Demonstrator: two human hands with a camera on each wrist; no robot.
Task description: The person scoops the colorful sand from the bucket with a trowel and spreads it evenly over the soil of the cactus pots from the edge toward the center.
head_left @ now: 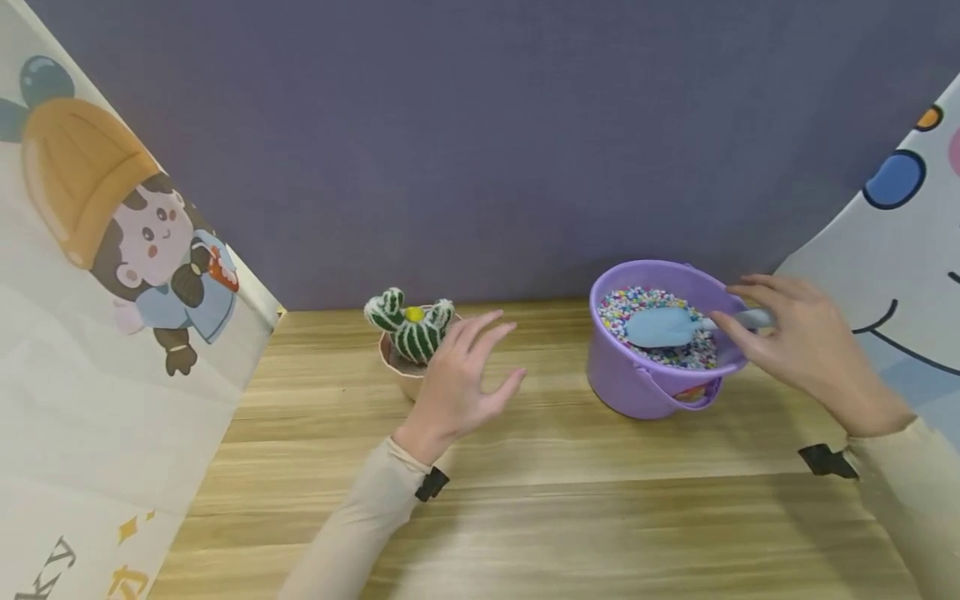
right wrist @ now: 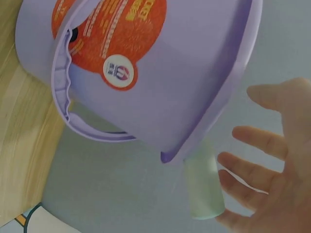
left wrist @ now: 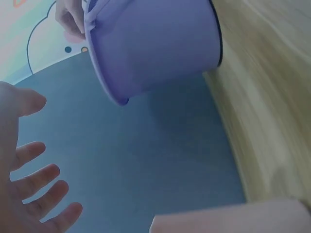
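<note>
A purple bucket point(head_left: 630, 383) stands on the wooden table point(head_left: 540, 517), filled with tiny multicoloured beads point(head_left: 648, 298). A light blue toy shovel point(head_left: 662, 327) lies on the beads, its handle point(right wrist: 204, 187) sticking out over the rim on the right. My right hand point(head_left: 806, 342) hovers beside that handle, fingers spread and fingertips close to it, not wrapped round it. My left hand point(head_left: 461, 379), fingers apart and empty, is in front of a knitted cactus point(head_left: 420, 340) with a yellow flower, partly hiding its pale pot point(head_left: 408, 383).
A dark grey-blue panel point(head_left: 480, 150) rises behind the table's far edge. White printed sheets stand at both sides, the left one point(head_left: 75, 417) with a cartoon figure in an orange hat. The bucket's handle point(right wrist: 60, 92) hangs down at its front.
</note>
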